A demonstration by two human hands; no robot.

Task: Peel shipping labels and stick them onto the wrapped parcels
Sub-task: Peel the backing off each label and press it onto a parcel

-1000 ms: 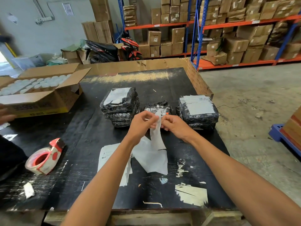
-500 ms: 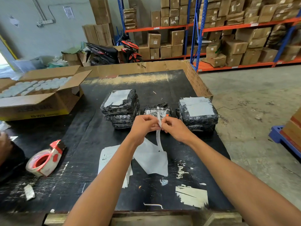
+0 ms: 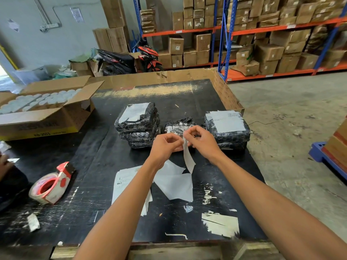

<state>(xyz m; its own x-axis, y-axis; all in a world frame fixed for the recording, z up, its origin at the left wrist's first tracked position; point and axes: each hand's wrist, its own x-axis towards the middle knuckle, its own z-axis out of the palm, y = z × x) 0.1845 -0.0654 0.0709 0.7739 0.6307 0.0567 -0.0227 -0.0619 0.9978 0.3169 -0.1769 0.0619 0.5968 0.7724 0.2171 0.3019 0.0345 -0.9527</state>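
Observation:
My left hand (image 3: pixel 165 146) and my right hand (image 3: pixel 201 140) pinch the top of a white shipping label (image 3: pixel 188 158), which hangs down edge-on between them above the black table (image 3: pixel 97 166). Behind my hands lie three black-wrapped parcels. The left parcel (image 3: pixel 138 124) is a stack with a white label on top. A small middle parcel (image 3: pixel 179 124) shows partly past my fingers. The right parcel (image 3: pixel 227 128) carries a full white label. Loose label sheets (image 3: pixel 174 182) lie flat on the table under my forearms.
A red-and-white tape dispenser (image 3: pixel 51 184) sits at the left. An open cardboard box (image 3: pixel 45 109) of white round lids stands at the far left. Another person's hand (image 3: pixel 3 164) shows at the left edge. Paper scraps (image 3: pixel 220 223) stick near the table's front. Warehouse racks stand behind.
Both hands stayed together in front of the middle parcel, working the label's top edge. The hanging label has turned and narrowed to a strip. The other person's hand moved lower at the left edge.

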